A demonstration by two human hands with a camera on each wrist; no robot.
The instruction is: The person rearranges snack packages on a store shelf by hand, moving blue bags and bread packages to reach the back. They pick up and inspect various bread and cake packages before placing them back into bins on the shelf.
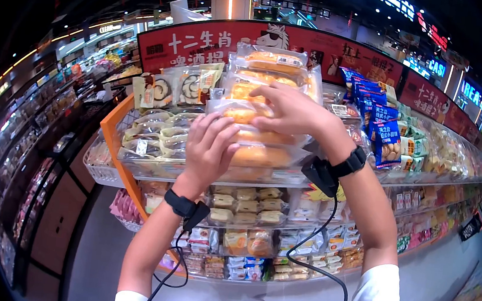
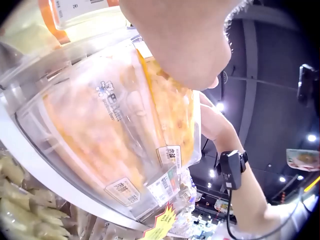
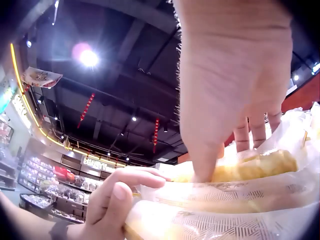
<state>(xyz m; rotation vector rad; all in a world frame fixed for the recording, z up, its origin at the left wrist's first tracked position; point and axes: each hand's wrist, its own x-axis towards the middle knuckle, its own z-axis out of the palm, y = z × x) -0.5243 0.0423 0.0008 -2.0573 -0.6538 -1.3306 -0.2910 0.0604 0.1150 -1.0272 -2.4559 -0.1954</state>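
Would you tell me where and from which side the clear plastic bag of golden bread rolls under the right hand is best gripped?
Probably by its two short ends, from the aisle side. The clear plastic bag of golden bread rolls lies flat and long in a stack on the clear top shelf, where the right hand holds its middle; squeezing there would likely crush the rolls.

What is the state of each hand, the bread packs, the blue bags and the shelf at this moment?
Left hand: open, fingers against the side of the stack.
Right hand: lies on an upper pack; grip unclear.
Bread packs: sealed, stacked flat.
Blue bags: sealed, standing upright.
Shelf: full of goods.
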